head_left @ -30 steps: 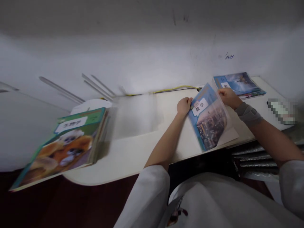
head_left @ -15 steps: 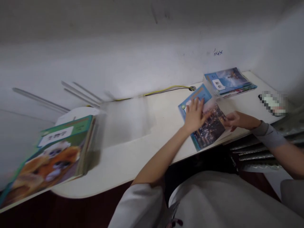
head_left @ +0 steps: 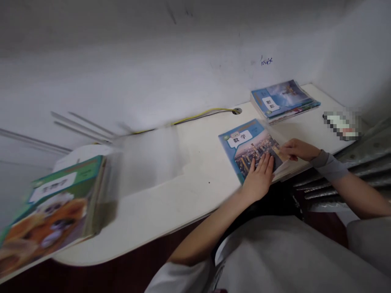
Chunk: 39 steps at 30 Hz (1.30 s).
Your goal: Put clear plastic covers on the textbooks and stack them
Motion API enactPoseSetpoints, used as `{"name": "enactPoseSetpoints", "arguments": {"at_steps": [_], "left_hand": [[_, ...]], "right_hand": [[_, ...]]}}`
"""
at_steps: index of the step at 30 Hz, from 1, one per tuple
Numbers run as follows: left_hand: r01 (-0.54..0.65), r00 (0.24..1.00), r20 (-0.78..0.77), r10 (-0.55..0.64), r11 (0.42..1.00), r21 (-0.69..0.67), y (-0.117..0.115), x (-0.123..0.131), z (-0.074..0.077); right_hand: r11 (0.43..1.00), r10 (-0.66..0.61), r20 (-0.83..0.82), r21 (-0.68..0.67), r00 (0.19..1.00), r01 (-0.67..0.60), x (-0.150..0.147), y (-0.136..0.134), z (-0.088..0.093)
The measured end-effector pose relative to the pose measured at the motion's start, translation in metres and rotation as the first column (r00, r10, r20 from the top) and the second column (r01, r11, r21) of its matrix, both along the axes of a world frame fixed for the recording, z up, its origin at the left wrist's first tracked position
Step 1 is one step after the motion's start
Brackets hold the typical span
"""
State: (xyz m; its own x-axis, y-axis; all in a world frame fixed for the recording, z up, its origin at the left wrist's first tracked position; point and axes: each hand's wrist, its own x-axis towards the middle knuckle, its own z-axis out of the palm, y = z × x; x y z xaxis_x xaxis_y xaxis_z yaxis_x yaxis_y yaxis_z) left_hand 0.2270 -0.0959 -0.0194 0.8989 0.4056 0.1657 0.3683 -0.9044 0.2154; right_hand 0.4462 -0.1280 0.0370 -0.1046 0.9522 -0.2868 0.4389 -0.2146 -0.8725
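Observation:
A blue mathematics textbook [head_left: 244, 148] with a city skyline on its front lies on the white desk. My left hand [head_left: 259, 179] rests flat on the lower part of its cover, fingers stretched out. At the book's right edge, my right hand [head_left: 297, 149] is closed in a pinch on what looks like a clear plastic book cover [head_left: 283, 166]. The exact spot between those fingertips is hidden. Beyond the book, a stack of textbooks [head_left: 284, 97] has a blue physics book on top.
Far left lies a stack topped by a green biology textbook [head_left: 58, 203], with clear plastic sheets [head_left: 146, 162] beside it on the desk [head_left: 195, 183]. A yellow cable [head_left: 201, 114] runs along the wall into a desk hole. A pixelated phone-like object [head_left: 342, 125] lies at the right.
My left hand has slid from the book's upper part down to its lower part, uncovering the title. My right hand stays at the right edge. The whole view has shifted slightly.

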Motion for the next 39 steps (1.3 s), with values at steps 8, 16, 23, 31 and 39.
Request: {"name": "enactPoseSetpoints", "arguments": {"at_steps": [8, 16, 23, 31, 39], "left_hand": [[-0.059, 0.997, -0.048, 0.058, 0.998, -0.006, -0.011, -0.025, -0.005], [-0.418, 0.908, -0.050, 0.415, 0.907, -0.054, 0.089, -0.046, 0.018], [-0.541, 0.833, -0.072, 0.548, 0.780, -0.315, 0.197, -0.030, 0.005], [-0.602, 0.792, -0.281, 0.542, 0.612, -0.512, 0.146, -0.131, 0.016], [-0.645, 0.719, -0.178, 0.671, 0.551, -0.529, 0.133, -0.156, 0.018]], "right_hand": [[0.995, -0.043, 0.116, 0.092, 0.992, 0.032, 0.025, -0.011, -0.022], [0.942, -0.335, 0.305, 0.138, 0.892, 0.306, 0.039, -0.003, -0.030], [0.940, -0.332, 0.578, 0.271, 0.745, 0.209, 0.009, 0.030, -0.041], [0.945, -0.263, 0.722, 0.328, 0.640, 0.019, -0.015, 0.093, -0.044], [0.934, -0.106, 0.744, 0.302, 0.660, -0.191, -0.039, 0.145, -0.036]]}}
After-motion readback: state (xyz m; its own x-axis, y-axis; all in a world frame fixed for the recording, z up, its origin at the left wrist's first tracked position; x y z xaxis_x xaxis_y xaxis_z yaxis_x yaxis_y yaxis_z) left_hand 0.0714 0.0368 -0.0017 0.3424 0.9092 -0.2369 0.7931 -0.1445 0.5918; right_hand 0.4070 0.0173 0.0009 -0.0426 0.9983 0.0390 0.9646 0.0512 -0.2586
